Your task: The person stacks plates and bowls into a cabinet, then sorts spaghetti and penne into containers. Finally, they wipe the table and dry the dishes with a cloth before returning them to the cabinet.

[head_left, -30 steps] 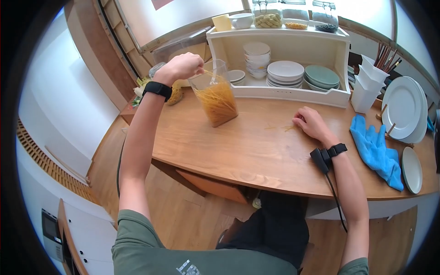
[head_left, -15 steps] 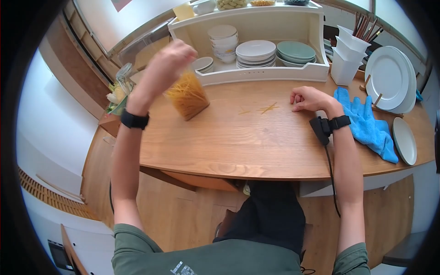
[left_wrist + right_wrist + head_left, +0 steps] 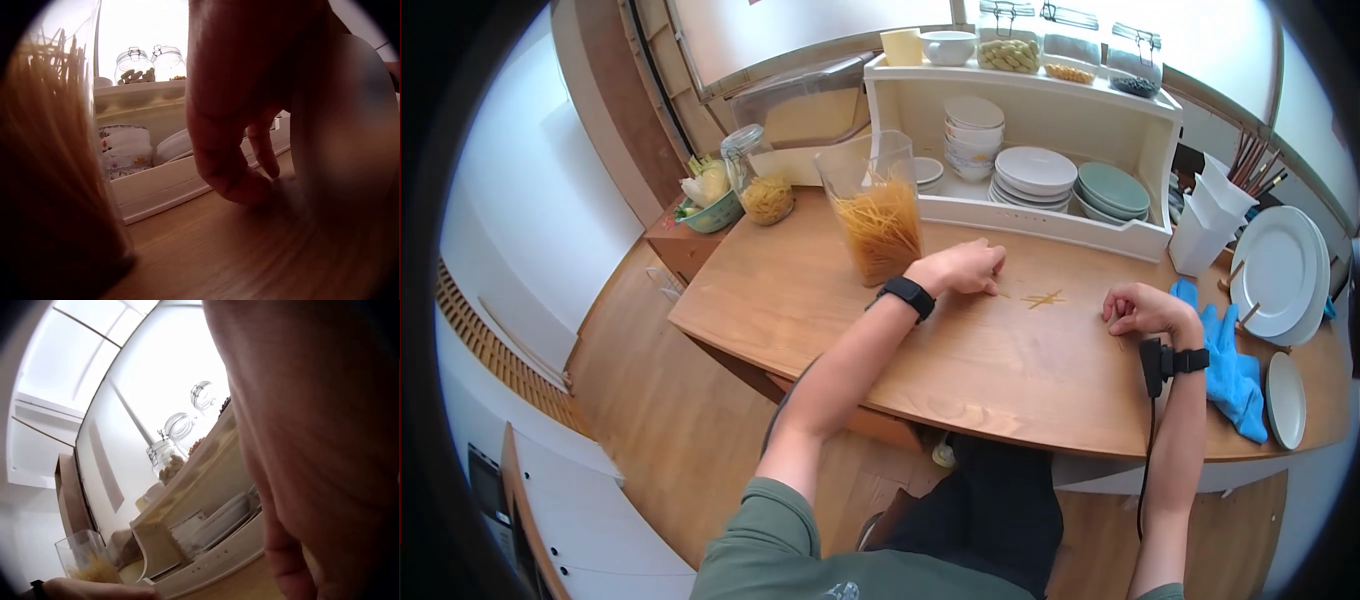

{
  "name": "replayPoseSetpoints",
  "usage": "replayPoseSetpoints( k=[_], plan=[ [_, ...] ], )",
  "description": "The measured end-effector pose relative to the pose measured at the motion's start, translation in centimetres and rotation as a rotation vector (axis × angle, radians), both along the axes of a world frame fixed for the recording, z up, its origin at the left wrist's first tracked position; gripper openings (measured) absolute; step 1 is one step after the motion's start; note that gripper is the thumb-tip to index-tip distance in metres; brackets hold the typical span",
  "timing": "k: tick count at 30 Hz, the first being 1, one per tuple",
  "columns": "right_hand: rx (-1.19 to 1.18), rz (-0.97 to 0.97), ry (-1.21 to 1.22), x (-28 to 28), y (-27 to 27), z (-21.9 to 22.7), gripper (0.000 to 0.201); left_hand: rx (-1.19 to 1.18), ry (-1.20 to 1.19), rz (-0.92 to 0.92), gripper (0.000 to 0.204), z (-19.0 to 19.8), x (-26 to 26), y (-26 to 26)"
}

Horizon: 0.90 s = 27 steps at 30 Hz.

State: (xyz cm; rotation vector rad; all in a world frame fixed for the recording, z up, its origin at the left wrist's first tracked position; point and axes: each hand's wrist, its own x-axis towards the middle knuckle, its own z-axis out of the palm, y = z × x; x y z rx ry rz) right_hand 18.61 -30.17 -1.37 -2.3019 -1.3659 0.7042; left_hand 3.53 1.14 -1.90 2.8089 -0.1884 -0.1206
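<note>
My left hand (image 3: 965, 268) is down at the tabletop, fingertips pinching a short yellow pasta strand (image 3: 1003, 294). In the left wrist view its bent fingers (image 3: 240, 184) come right down to the wood. To the right, a few crossed pasta strands (image 3: 1045, 298) lie on the table between the hands. My right hand (image 3: 1145, 308) rests near the blue glove with its fingers loosely curled, and nothing shows clearly in them. Behind the left forearm stands a tall clear container (image 3: 878, 225) packed with long pasta, uncovered at the top.
A white shelf (image 3: 1040, 222) at the back holds bowls and stacked plates, with glass jars (image 3: 1008, 45) on top. A lidded jar (image 3: 765, 195) and a vegetable bowl (image 3: 712, 212) stand left. Blue glove (image 3: 1235, 385), white plates (image 3: 1280, 275) and chopsticks (image 3: 1250, 165) sit right.
My left hand has moved from above the pasta container down and right to the tabletop beside the strands. My right hand has shifted right, away from the strands.
</note>
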Motion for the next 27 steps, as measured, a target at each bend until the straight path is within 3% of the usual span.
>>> replayPoseSetpoints(
  k=[5,12,17,20,22,25,27],
  plan=[
    [0.06,0.019,-0.05,-1.2,1.8,0.2,0.017,-0.081,-0.076,0.005,0.016,-0.9,0.4,-1.1],
    [-0.003,-0.145,0.093,-2.2,-2.0,1.7,0.031,-0.029,-0.214,0.065,0.014,-2.6,-0.1,-2.5],
    [0.063,-0.148,-0.094,-4.3,-2.4,0.4,0.04,-0.034,-0.284,0.074,0.013,-2.7,-0.4,-3.0],
    [0.185,-0.168,-0.132,-3.6,-1.6,-1.1,0.042,0.063,-0.429,0.062,0.015,-3.8,0.1,-2.9],
    [0.269,-0.073,-0.289,-3.1,-0.1,-1.7,0.043,0.097,-0.576,-0.025,0.012,-4.9,1.2,-2.3],
    [0.23,-0.038,-0.288,-1.4,1.1,-2.4,0.038,0.079,-0.31,-0.053,0.004,-2.8,0.6,-2.1],
    [0.285,-0.061,-0.281,-3.4,0.6,0.0,0.033,0.016,-0.504,-0.117,0.006,-4.1,1.0,-1.1]
  ],
)
